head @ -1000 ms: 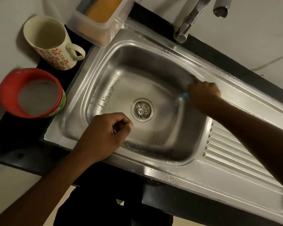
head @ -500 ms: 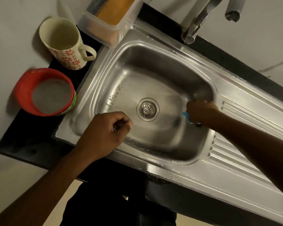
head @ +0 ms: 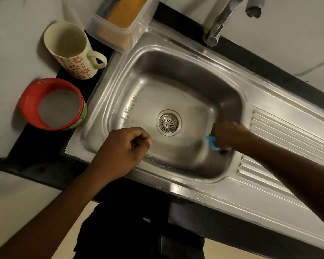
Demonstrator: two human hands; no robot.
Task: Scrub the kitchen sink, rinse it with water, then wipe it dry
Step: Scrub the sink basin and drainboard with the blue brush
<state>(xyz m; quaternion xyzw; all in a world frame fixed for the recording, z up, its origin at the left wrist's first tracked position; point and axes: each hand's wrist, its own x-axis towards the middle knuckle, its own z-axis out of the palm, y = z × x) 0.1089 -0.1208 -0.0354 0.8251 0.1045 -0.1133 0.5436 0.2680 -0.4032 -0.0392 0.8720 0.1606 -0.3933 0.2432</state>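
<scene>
The person's right hand (head: 229,136) reaches down into the basin of a stainless steel sink (head: 176,189). Its fingers are closed around a small blue scrubber (head: 211,143), which it presses against the basin floor where it curves up into the right wall. The left hand (head: 123,151) is at the basin's near edge, its fingers curled into a loose fist. Nothing can be seen in its grip. The two hands are well apart, with the round metal drain (head: 168,122) between them in the middle of the basin floor.

Water droplets speckle the basin's left wall and the sink's near rim. A ridged drainboard (head: 281,131) forms the right part of the sink. A metal tap (head: 220,19) rises at the far edge.

The sink is set into a black worktop (head: 36,156). Along the worktop's left end stand a red tub (head: 32,96), a cream mug (head: 71,58) with red flowers, and, at the far left corner of the sink, a clear plastic box (head: 120,34).
</scene>
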